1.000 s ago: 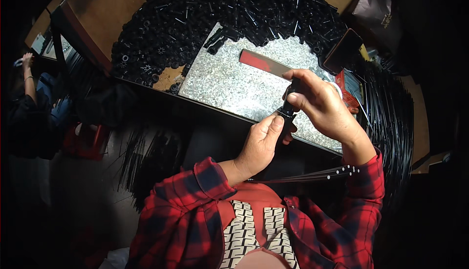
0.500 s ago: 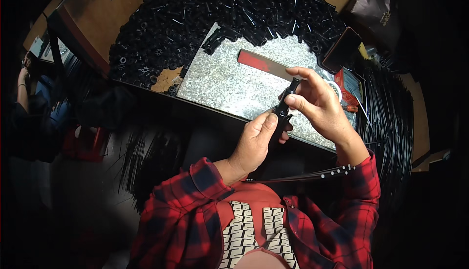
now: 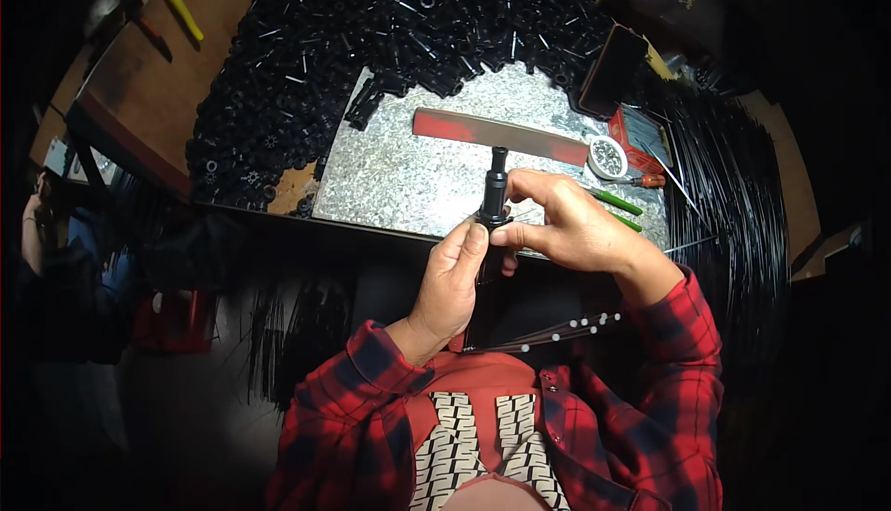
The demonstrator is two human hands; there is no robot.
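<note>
The bench (image 3: 295, 182) carries heaped black parts (image 3: 371, 28) and a speckled grey board (image 3: 376, 172).

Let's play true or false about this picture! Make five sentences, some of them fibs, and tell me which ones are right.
1. The left hand holds a black tubular part. True.
2. The right hand is buried in the pile. False: the right hand is up close to the black tubular part.
3. A flat bar with red on it lies on the speckled grey sheet. True.
4. The sleeves are plain green. False: they are plaid sleeves, red and dark.
5. A big pile of black parts lies beyond the sheet. True.
</note>
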